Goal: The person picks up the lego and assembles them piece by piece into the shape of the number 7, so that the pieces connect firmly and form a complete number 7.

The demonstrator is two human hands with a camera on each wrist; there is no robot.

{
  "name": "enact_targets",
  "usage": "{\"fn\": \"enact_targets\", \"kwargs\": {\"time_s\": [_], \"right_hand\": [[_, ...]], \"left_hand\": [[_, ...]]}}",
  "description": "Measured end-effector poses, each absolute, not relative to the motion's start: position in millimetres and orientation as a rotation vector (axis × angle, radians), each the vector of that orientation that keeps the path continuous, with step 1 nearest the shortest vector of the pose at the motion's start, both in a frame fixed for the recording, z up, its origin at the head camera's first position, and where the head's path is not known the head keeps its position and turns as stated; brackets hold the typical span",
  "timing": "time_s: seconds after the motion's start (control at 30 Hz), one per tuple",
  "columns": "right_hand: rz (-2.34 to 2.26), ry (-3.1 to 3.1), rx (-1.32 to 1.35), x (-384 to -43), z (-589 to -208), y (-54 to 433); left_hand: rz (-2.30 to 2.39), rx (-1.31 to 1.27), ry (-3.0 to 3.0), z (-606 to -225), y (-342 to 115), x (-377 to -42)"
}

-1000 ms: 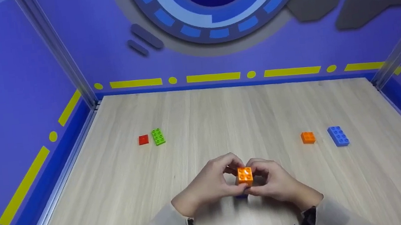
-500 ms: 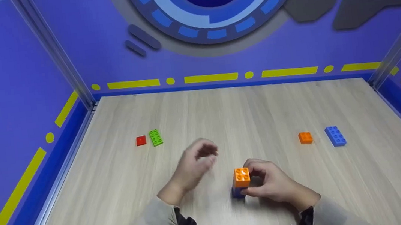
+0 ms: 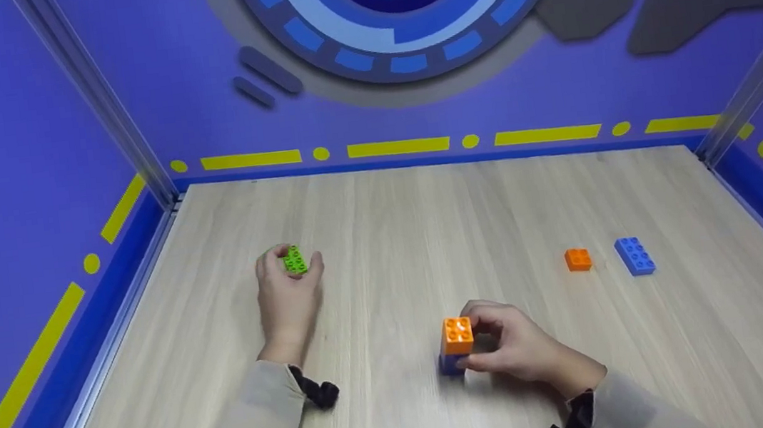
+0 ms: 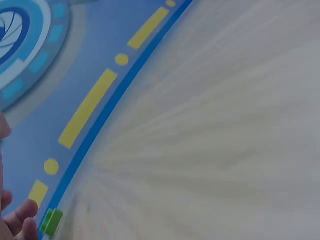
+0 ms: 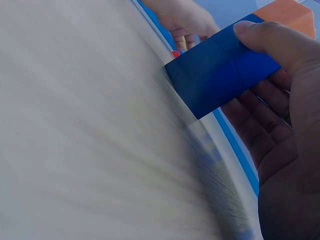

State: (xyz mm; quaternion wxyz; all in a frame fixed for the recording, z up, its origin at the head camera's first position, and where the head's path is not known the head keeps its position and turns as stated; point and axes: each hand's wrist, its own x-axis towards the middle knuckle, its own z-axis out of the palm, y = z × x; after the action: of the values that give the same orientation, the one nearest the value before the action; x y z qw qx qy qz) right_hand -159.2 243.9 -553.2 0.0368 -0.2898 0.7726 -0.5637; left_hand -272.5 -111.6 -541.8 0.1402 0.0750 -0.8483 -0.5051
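Observation:
My right hand (image 3: 522, 341) pinches a small upright stack of toy building bricks between thumb and fingers. An orange brick (image 3: 458, 334) tops it, with dark blue bricks (image 5: 225, 65) below, as the right wrist view shows. At the left, my left hand (image 3: 288, 296) reaches over the table, thumb and fingers spread around a green eight-stud brick (image 3: 295, 260). In the left wrist view its fingers lie just beside that green brick (image 4: 51, 222). A red piece (image 5: 176, 53) peeks out under the left hand in the right wrist view; the hand hides it from the head view.
On the right of the wooden table (image 3: 413, 239) lie a loose orange brick (image 3: 578, 260) and a longer blue brick (image 3: 635, 256). Purple-blue panels (image 3: 11, 177) with yellow dashes wall the table at the back and sides.
My left hand has let go of the stack and moved left and away from me, to the green brick, covering the red piece. The right hand keeps holding the stack in place.

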Motion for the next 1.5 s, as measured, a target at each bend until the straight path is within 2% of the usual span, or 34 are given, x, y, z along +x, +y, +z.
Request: {"fn": "enact_targets", "kwargs": {"time_s": [0.23, 0.97, 1.5], "right_hand": [[-1.725, 2.382, -0.883, -160, -552, 244], [-1.775, 2.347, -0.873, -158, -552, 248], [-1.762, 2.35, -0.875, -160, -554, 244]], "left_hand": [[-1.337, 0.318, -2.563, -548, -126, -283], [-1.06, 0.279, -2.714, -548, -126, -292], [-1.306, 0.153, -2.494, -548, -126, -285]]}}
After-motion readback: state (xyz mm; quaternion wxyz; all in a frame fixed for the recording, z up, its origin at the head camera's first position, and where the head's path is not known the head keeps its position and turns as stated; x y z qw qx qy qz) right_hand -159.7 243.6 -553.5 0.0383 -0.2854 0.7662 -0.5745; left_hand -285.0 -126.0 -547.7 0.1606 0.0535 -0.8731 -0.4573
